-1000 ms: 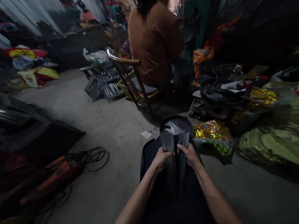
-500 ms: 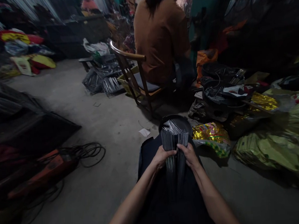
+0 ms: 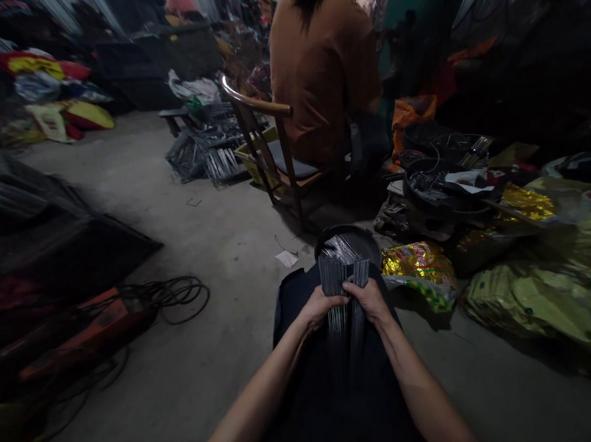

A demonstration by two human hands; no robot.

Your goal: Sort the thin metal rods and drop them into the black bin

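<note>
My left hand (image 3: pixel 321 309) is closed around a bundle of thin grey metal rods (image 3: pixel 333 276) that stands up between my forearms. My right hand (image 3: pixel 371 300) grips a second, narrower bundle of rods (image 3: pixel 361 270) just beside it, the thumb pressed across its near side. The two bundles lean close together, a small dark gap showing between them. Their lower ends fade into shadow over the dark cloth (image 3: pixel 293 304) on my lap. Just beyond the bundles sits a round black pan (image 3: pixel 369 242), with more loose rods (image 3: pixel 341 246) lying in it.
Ahead, a person in a brown shirt (image 3: pixel 311 80) sits on a wooden chair (image 3: pixel 283 142), back turned. Gold packaging (image 3: pixel 418 260) and yellow-green sacks (image 3: pixel 535 300) lie at right. On the left are coiled cables (image 3: pixel 180 298) and an orange machine (image 3: pixel 94 323). Bundled rods (image 3: pixel 222 164) rest behind the chair.
My right hand and its bundle have shifted slightly left, toward the left bundle. The whole view has moved a little; both hands keep their hold.
</note>
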